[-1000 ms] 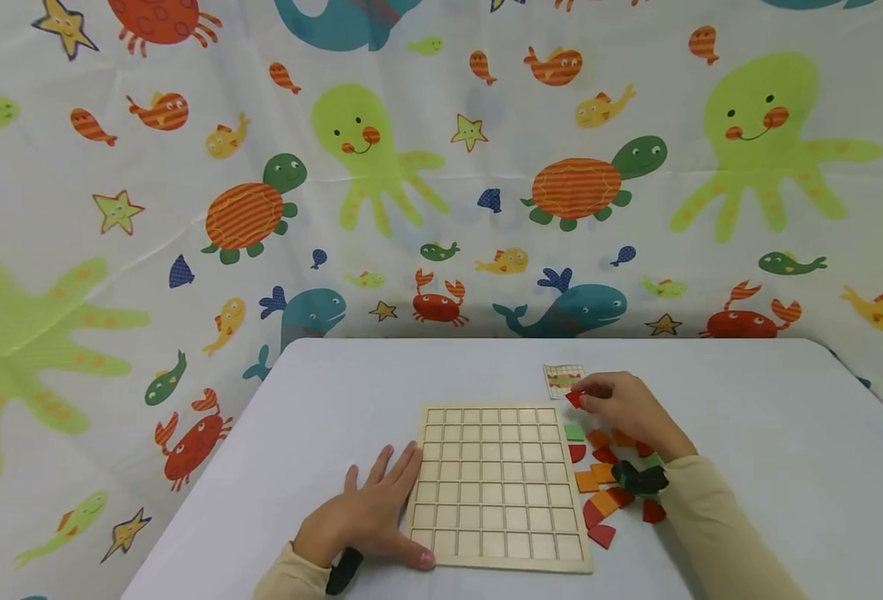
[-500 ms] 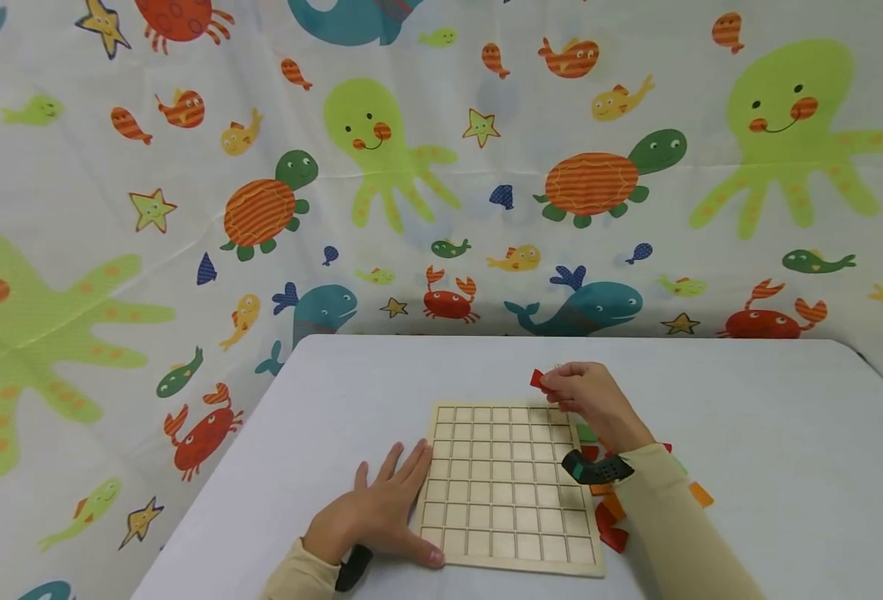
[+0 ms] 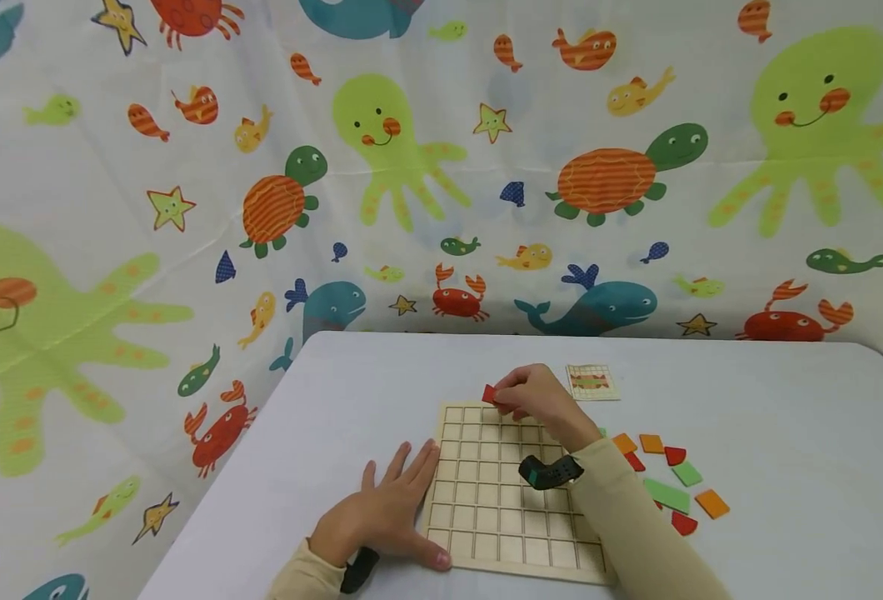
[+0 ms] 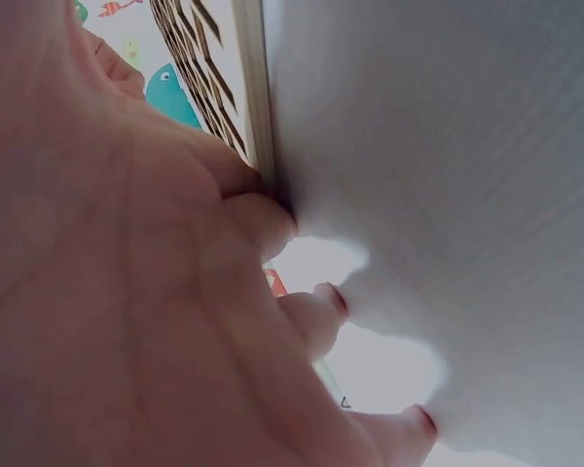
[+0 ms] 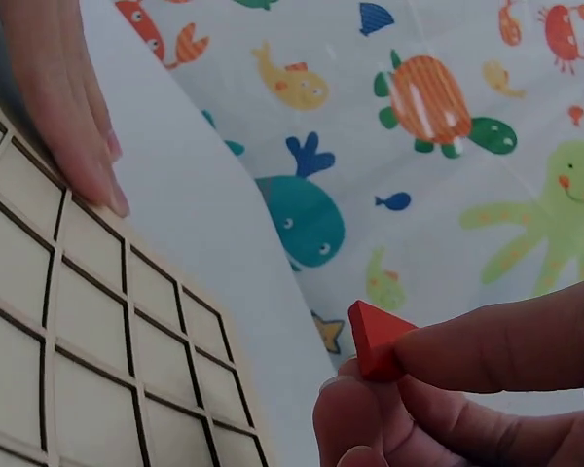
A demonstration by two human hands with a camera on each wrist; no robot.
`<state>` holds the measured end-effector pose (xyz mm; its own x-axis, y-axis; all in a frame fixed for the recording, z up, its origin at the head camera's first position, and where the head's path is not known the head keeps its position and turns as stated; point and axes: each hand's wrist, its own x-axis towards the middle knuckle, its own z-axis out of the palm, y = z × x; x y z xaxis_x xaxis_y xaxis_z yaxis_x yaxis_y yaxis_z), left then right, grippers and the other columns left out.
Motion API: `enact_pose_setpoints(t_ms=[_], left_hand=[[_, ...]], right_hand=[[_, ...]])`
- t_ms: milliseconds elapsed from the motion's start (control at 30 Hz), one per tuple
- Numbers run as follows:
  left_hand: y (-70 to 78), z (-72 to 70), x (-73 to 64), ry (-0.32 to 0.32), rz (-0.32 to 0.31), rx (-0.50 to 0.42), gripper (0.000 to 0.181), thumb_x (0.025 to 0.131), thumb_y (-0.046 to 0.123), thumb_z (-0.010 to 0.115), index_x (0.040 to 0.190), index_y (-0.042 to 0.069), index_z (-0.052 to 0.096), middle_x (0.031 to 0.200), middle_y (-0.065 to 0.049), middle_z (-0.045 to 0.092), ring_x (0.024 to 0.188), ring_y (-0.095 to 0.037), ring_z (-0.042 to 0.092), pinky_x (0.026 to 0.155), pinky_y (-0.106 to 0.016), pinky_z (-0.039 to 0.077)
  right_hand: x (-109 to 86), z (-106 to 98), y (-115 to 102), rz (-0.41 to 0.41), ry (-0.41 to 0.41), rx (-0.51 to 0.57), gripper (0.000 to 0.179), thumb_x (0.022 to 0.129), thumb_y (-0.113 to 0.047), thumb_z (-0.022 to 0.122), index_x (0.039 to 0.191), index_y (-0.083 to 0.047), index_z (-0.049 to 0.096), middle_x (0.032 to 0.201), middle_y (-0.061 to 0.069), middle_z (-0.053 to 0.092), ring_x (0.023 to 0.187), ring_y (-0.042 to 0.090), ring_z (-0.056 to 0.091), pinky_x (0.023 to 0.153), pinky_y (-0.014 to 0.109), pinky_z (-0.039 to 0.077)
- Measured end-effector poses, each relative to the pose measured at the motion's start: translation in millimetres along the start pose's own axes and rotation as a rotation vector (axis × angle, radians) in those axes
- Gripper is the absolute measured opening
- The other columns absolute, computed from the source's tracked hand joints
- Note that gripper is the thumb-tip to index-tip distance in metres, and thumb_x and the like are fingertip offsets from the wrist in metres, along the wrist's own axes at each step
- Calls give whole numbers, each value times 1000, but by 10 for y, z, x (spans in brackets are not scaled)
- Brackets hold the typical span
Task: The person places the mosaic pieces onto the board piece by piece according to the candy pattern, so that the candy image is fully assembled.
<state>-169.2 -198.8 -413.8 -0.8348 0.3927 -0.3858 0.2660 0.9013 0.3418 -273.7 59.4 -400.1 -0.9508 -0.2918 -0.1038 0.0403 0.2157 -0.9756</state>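
A wooden grid board [image 3: 479, 500] lies on the white table. My left hand [image 3: 381, 512] rests flat with spread fingers against the board's left edge, its thumb at the near left corner; the left wrist view shows the palm and fingertips down on the table. Over the far edge of the board, my right hand [image 3: 539, 400] pinches a small red tile [image 5: 375, 339] between thumb and fingers. In the right wrist view the tile is held above the board's surface, apart from it. The right forearm hides part of the board's right side.
Loose tiles lie right of the board, among them a long green tile [image 3: 666, 495], an orange square tile [image 3: 712, 503] and a red quarter-round tile [image 3: 684, 523]. A small pattern card [image 3: 593, 382] lies behind them. A sea-animal cloth [image 3: 441, 167] hangs behind the table [image 3: 786, 433].
My right hand has moved left with the red tile, from beside the pattern card to over the board's far edge. The left hand stays at the board. The head view has shifted slightly.
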Motion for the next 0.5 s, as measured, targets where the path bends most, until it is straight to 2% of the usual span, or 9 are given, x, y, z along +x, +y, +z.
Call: enact_pose_setpoints(t_ms=[233, 500], left_hand=[[23, -18, 0, -3, -19, 3, 139, 73, 68, 91, 172, 8, 15, 180, -7, 10, 163, -40, 0, 118, -81, 4], [30, -5, 39, -1, -28, 19, 138, 73, 68, 91, 173, 9, 16, 180, -6, 10, 163, -41, 1, 118, -81, 5]], right_hand=[[60, 269, -9, -16, -31, -27, 11, 99, -5, 70, 98, 6, 72, 86, 14, 75, 78, 27, 72, 70, 33, 60], [50, 465, 17, -49, -75, -100, 5, 95, 0, 72, 95, 5, 74, 81, 11, 73, 70, 23, 70, 66, 35, 62]])
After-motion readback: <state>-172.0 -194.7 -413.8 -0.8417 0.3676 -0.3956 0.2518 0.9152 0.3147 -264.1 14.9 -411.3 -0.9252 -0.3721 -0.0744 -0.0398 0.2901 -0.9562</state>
